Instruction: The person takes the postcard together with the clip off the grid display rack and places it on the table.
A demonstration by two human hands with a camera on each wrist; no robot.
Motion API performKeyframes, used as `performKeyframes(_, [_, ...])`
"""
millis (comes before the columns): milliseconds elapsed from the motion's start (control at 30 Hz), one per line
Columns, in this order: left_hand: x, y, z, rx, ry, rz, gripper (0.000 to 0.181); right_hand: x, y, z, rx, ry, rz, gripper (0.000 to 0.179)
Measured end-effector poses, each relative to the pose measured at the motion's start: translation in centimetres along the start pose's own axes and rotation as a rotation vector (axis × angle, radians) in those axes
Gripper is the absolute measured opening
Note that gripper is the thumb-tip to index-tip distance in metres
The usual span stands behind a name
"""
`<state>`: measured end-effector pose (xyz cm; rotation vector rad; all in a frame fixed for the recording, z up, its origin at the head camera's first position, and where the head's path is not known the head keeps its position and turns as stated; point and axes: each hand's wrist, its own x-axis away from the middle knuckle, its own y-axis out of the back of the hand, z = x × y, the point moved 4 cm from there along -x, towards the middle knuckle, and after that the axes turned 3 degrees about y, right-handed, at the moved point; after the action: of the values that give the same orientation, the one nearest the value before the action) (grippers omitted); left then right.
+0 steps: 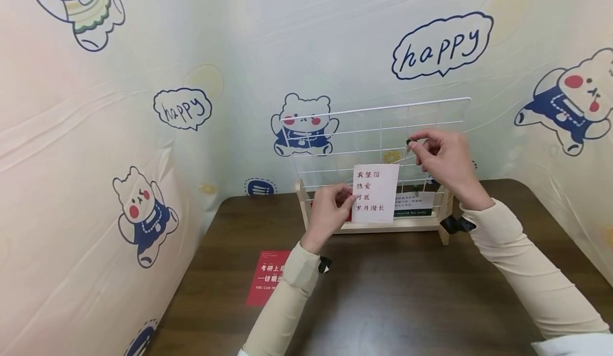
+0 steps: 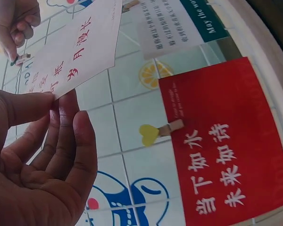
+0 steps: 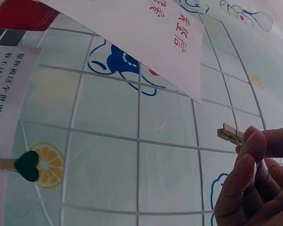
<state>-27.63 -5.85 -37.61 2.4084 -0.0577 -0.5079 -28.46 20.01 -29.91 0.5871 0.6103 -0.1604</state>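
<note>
White card and clothespin held before a wire grid

The white card (image 1: 375,188), printed with red characters, stands upright in the air in front of the lower middle of the wire grid (image 1: 373,109); whether it touches the wires I cannot tell. The left hand (image 1: 330,209) pinches its left edge between thumb and fingertip, the other fingers curved behind. The right hand (image 1: 445,159) pinches a small wooden clothespin (image 3: 230,133) between thumb and finger, above and to the right of the card, near the wires and apart from the card. A dark ornament shows at the clothespin's end.

Low on the grid, a red card with white characters (image 2: 236,141) is clipped at left by a peg with a yellow heart (image 2: 149,135). At right, a white card with a dark green band (image 2: 179,28) is clipped by a peg with a green heart (image 3: 27,166). The grid rises from a pale wooden base (image 1: 416,225) near the back of the brown surface (image 1: 383,303).

Another red card (image 1: 268,279) lies flat on the surface, partly covered by the left sleeve (image 1: 287,308). A dark device sits at each wrist. Around everything hangs a pale sheet (image 1: 249,52) printed with cartoon bears, orange slices and "happy" bubbles.
</note>
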Motion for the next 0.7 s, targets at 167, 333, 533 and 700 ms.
performKeyframes(167, [0.6, 0.2, 0.7, 0.007, -0.010, 0.022, 0.015, 0.4, -1.0, -0.6, -0.025, 0.013, 0.033, 0.021])
performKeyframes(333, [1.1, 0.4, 1.2, 0.023, -0.003, 0.037, 0.015, 0.9, -1.6, -1.0, -0.025, -0.008, 0.039, 0.022])
performKeyframes(533, [1.9, 0.5, 2.1, 0.018, 0.022, 0.055, 0.012, 1.6, -2.9, -1.5, -0.009, -0.009, 0.063, 0.020])
performKeyframes(700, [2.4, 0.6, 2.8, 0.022, 0.023, 0.073, 0.011, 2.0, -3.9, -1.9, 0.001, -0.003, 0.080, 0.017])
